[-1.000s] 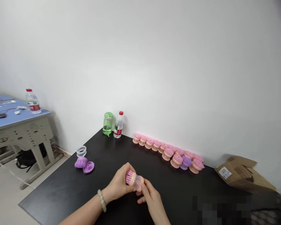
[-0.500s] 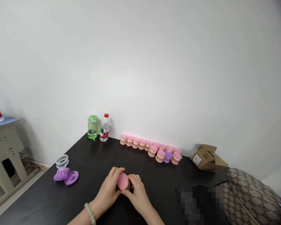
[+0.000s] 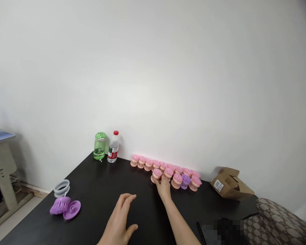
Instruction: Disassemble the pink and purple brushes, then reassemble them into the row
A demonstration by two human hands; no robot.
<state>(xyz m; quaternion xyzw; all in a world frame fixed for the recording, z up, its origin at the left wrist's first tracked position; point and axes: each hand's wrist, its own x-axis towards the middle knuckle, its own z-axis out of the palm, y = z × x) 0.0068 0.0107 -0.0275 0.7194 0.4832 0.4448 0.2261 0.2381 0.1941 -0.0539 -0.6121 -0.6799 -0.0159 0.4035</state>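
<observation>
My right hand (image 3: 164,189) reaches out to the front row by the wall. Its fingers grip the base of a pink scalp massage brush (image 3: 157,174), which stands upright with its bristles up. Right beside that one is another pink brush (image 3: 168,172), followed by more pink ones and a purple brush (image 3: 185,180). Behind them a longer row of pink brushes (image 3: 149,164) runs along the wall. Nearer to me, my left hand (image 3: 120,217) hovers over the black table (image 3: 99,200), thumb and fingers apart and nothing between them.
At the left edge lie grey rings (image 3: 62,188), a purple bristle head (image 3: 60,205) and a purple disc (image 3: 72,210). A green container (image 3: 100,146) and a water bottle (image 3: 113,147) stand at the back. On the right are an opened cardboard box (image 3: 231,183) and a patterned bag (image 3: 283,217).
My right hand has carried the pink brush from between both hands to the left end of the front row. My left hand has let go and opened. The view has shifted slightly.
</observation>
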